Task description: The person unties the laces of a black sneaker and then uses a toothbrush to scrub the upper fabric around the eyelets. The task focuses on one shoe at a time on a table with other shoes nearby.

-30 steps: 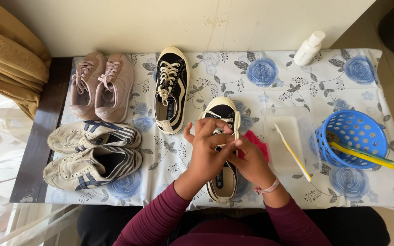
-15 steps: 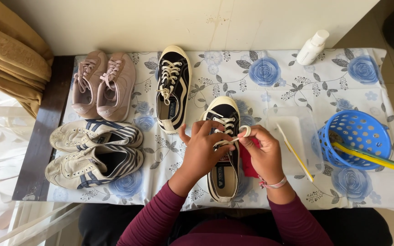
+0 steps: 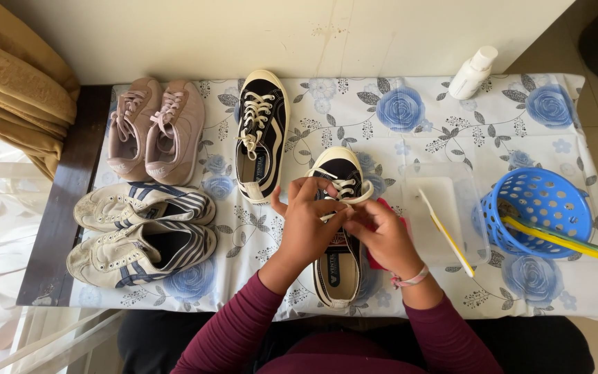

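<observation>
The left hand [image 3: 307, 223] and right hand [image 3: 381, 235] pinch the flat cream laces [image 3: 344, 188] of a black canvas sneaker with a white rubber toe cap [image 3: 337, 260], lying on the floral-clothed counter [image 3: 437, 125]; just beside it, a red cloth [image 3: 386, 208]; further right, a clear plastic tray [image 3: 444, 221] and a perforated blue plastic basket [image 3: 541, 208].

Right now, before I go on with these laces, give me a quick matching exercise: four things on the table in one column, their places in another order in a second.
Things:
1. pink shoes
2. white bottle
3. blue basket
4. black shoe under both hands

Places:
A. far right corner, lying by the wall
B. near edge, middle of the table
C. far left corner
D. right side, holding a yellow brush

Pairs: 1-C, 2-A, 3-D, 4-B
</observation>
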